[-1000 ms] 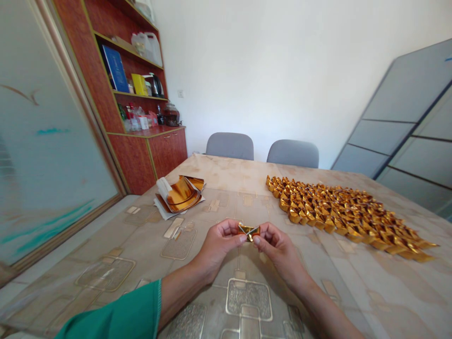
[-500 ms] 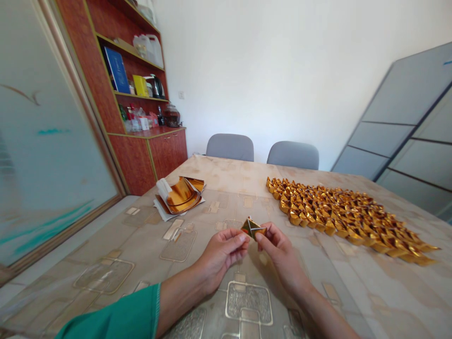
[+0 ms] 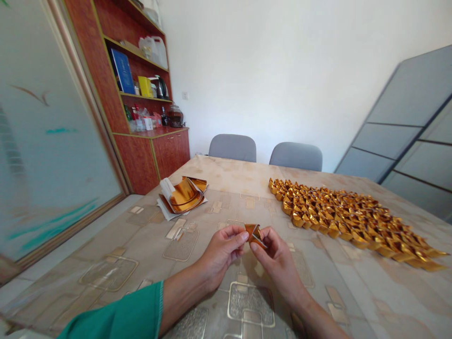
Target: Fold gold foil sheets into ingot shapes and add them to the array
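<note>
A small folded gold foil piece (image 3: 254,234) is held above the table (image 3: 116,249), directly in front of the person, between both hands. It is roughly triangular, with a shiny orange-gold face, crisp creases and a darker pointed flap at the lower right. The finer folds are partly hidden by the fingers, so their exact layout cannot be confirmed. The left hand (image 3: 221,252), its sleeve green (image 3: 116,313), is curled closed and pinches the piece's left side. The right hand (image 3: 278,266) grips the lower right side between thumb and fingers. Beyond the right hand lies a large pile of finished gold pieces (image 3: 348,221). Beyond the left hand, a stack of foil sheets (image 3: 183,197) rests on white paper (image 3: 167,212).
</note>
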Motion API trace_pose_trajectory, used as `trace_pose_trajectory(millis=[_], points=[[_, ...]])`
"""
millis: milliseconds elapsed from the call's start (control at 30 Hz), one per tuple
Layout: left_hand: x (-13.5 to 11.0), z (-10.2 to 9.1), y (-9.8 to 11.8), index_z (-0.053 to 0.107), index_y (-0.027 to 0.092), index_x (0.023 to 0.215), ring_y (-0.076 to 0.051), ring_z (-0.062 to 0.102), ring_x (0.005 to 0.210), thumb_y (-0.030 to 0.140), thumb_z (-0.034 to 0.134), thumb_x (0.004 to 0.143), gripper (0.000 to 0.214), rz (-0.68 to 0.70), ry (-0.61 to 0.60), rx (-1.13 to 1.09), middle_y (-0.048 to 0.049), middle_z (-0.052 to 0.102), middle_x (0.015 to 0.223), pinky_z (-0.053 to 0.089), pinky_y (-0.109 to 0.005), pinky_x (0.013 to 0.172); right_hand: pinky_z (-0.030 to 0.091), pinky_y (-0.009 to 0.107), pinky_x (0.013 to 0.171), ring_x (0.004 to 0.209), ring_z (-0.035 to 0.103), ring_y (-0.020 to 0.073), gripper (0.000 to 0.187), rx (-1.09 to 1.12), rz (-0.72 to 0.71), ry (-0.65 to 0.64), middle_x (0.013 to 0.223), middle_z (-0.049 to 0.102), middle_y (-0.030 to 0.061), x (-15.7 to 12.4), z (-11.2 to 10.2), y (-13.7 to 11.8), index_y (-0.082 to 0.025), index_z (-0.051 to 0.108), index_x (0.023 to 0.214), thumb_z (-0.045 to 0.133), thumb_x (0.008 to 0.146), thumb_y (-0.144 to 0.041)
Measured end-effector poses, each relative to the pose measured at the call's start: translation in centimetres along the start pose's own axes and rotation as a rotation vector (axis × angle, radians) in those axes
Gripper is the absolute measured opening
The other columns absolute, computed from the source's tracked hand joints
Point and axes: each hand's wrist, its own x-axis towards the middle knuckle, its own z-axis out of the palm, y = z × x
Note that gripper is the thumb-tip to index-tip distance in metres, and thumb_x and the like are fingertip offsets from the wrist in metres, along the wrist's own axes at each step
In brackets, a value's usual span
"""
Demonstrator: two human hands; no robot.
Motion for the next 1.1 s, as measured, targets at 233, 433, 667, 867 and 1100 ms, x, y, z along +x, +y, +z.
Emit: trace_pose_trajectory(millis=[233,433,667,867,1100], points=[[-0.3,-0.2,0.9,0.066,0.014,0.078,-0.011,0.057,0.069,0.032,0.092,0.057,0.038,-0.122,-0.244,0.007,-0.0004,0.064,0.075,0.038,-0.022,0.064,0.041,0.032,0.073,0.081,0.054,0.0200,0.051,0.484,0.328,-0.151,0.084,0.063,0.0045,-0.3,-0.5,-1.4,-0.020,0.067,0.084,0.056,0.084,-0.069],[-0.6,-0.3,0.9,0.067,0.013,0.081,-0.014,0.059,0.075,0.033,0.090,0.061,0.037,-0.159,-0.334,0.062,-0.0027,0.064,0.079,0.041,-0.027,0.075,0.036,0.026,0.065,0.063,0.045,0.0123,0.036,0.508,0.458,-0.126,0.065,0.056,-0.0018,-0.4,-1.0,-1.5,-0.018,0.069,0.071,0.084,0.067,-0.051],[-0.6,-0.4,0.9,0.067,0.014,0.077,-0.014,0.058,0.073,0.031,0.091,0.059,0.035,-0.183,-0.312,0.093,-0.0014,0.064,0.075,0.040,-0.028,0.075,0.032,0.023,0.056,0.055,0.040,0.0091,0.035,0.514,0.499,-0.159,0.057,0.052,-0.0040,-0.5,-1.4,-1.4,-0.017,0.066,0.065,0.085,0.067,-0.046],[-0.6,-0.5,0.8,0.069,0.014,0.080,-0.014,0.058,0.072,0.035,0.089,0.062,0.035,-0.229,-0.403,0.064,0.0008,0.063,0.071,0.038,-0.025,0.071,0.034,0.019,0.050,0.048,0.039,0.0062,0.036,0.605,0.496,-0.221,0.051,0.051,-0.0057,-0.4,-1.6,-1.4,-0.017,0.059,0.061,0.084,0.071,-0.041],[-0.5,-0.7,0.6,0.069,0.017,0.077,-0.009,0.049,0.065,0.033,0.092,0.058,0.034,-0.238,-0.352,0.056,0.0045,0.056,0.065,0.036,-0.020,0.064,0.019,0.016,0.036,0.033,0.019,0.0027,0.034,0.710,0.506,-0.391,0.036,0.038,-0.0113,-0.3,-2.2,-0.7,-0.016,0.058,0.064,0.075,0.083,-0.038]])
